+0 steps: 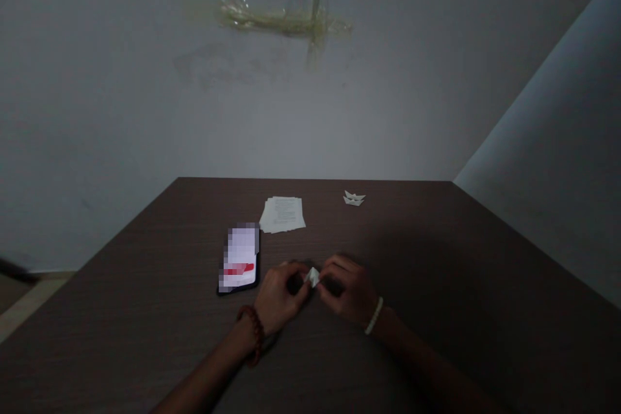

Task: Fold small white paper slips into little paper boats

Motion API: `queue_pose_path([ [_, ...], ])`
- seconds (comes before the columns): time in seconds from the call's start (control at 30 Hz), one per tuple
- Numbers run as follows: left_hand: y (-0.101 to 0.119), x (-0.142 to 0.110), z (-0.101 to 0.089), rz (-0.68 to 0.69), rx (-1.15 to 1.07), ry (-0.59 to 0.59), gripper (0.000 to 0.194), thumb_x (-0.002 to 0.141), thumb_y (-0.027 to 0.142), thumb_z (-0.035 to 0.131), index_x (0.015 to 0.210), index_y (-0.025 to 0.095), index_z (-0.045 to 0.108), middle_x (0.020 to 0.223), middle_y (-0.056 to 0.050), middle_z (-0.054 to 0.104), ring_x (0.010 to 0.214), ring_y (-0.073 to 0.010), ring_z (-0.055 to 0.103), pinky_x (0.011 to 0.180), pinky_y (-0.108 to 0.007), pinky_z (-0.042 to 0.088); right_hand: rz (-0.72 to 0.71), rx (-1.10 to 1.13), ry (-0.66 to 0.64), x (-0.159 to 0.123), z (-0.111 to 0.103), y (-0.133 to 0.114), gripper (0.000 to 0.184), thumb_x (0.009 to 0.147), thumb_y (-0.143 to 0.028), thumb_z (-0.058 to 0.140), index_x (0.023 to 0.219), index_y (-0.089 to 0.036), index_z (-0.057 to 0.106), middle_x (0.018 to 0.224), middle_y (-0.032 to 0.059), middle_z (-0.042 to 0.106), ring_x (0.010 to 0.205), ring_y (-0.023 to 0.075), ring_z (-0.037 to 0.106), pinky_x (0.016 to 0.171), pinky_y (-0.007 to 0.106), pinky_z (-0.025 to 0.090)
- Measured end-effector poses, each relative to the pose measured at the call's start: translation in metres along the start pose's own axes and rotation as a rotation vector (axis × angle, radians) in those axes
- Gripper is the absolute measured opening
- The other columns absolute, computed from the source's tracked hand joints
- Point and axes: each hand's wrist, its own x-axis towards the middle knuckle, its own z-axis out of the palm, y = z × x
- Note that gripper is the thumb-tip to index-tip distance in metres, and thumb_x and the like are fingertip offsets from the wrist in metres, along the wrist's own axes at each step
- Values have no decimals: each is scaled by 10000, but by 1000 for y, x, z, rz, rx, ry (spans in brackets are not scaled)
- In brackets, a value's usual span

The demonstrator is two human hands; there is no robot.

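A small folded piece of white paper is pinched between my two hands, just above the dark wooden table. My left hand, with a reddish-brown bead bracelet at the wrist, grips its left side between thumb and fingers. From the right, my right hand pinches the opposite side; a pale bracelet circles that wrist. Fingers cover much of the paper, so its full shape is hidden. Farther back on the right lie folded paper boats, close together.
Left of my hands lies a phone with its screen lit and partly blurred out. Behind it is a stack of printed paper sheets. A grey wall with yellowed tape meets the table's far edge.
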Motion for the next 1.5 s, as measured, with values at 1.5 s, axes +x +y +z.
queue_pose_path([
  [1.5, -26, 3, 4, 534, 390, -113, 298, 917, 151, 406, 753, 161, 655, 765, -74, 574, 766, -181, 497, 669, -293, 465, -208, -280, -152, -2, 6, 19, 151, 851, -180, 603, 705, -197, 638, 729, 19, 631, 706, 146, 522, 635, 254, 400],
])
